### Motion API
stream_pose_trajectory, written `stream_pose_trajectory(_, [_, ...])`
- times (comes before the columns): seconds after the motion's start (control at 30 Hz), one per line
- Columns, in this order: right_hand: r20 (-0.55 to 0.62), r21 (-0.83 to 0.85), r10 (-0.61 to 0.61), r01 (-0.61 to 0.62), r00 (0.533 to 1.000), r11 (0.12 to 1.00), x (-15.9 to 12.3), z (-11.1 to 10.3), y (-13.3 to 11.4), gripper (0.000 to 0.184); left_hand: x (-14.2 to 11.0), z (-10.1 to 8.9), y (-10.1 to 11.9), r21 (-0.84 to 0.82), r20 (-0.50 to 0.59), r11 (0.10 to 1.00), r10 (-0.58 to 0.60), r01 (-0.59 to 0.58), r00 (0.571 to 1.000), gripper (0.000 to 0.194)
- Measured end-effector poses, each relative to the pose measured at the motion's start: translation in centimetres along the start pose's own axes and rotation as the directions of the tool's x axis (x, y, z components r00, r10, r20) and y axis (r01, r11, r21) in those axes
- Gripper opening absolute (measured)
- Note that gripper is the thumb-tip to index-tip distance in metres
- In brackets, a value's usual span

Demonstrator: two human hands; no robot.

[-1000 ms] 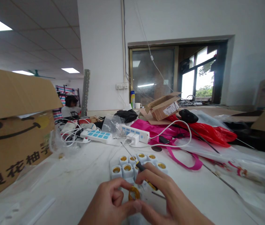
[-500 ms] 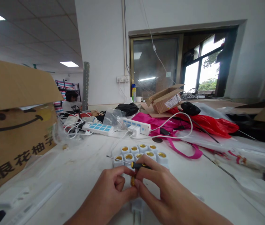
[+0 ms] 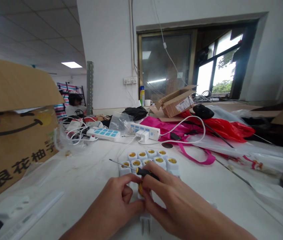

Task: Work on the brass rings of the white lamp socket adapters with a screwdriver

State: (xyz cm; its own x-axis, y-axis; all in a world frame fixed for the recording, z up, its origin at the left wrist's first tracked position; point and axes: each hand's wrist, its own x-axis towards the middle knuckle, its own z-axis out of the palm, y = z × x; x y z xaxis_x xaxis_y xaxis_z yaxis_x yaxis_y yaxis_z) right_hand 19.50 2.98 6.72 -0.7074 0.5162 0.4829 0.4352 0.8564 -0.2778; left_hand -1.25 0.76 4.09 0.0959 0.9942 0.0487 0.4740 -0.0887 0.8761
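Both my hands meet low in the middle of the head view, over a white socket piece with a brass-lined hole. My left hand has its fingers curled and pinches that piece from the left. My right hand is closed on a thin screwdriver with a black and yellow handle, its shaft pointing left. Just beyond my fingers sits a cluster of several white lamp sockets with brass insides. A white plug with two prongs lies under my hands.
A big cardboard box with a smile print stands at the left. Power strips, white cables, a pink bag, red plastic and a small open carton crowd the far table. Another person sits far back left.
The screwdriver swung from pointing up and away to lying nearly level, tip to the left. My hands closed tighter round the brass socket piece, and the view tilted slightly up.
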Motion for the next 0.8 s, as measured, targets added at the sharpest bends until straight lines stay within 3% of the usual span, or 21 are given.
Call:
stream_pose_trajectory(0.4, [-0.023, -0.022, -0.05, 0.049, 0.999, 0.999, -0.1, 0.2, 0.1, 0.029, 0.1, 0.7, -0.7, 0.069, -0.023, 0.998, 0.0, 0.002, 1.0, 0.036])
stream_pose_trajectory(0.57, [0.045, -0.047, -0.038, 0.04, 0.998, 0.998, 0.2, -0.1, -0.3, 0.032, 0.1, 0.9, -1.1, 0.104, -0.04, 0.994, -0.01, 0.014, 0.999, 0.018])
stream_pose_trajectory(0.67, [0.074, -0.029, -0.015, 0.018, 0.997, 0.999, 0.2, -0.5, -0.5, 0.03, 0.1, 0.9, -1.3, 0.124, -0.033, 0.992, -0.026, 0.03, 0.999, 0.02])
stream_pose_trajectory(0.8, [-0.072, -0.003, -0.03, 0.03, 0.997, 1.0, -0.3, -0.4, 0.1, 0.019, 0.0, 0.8, -1.0, 0.098, 0.014, 0.995, -0.024, 0.023, 1.0, 0.029])
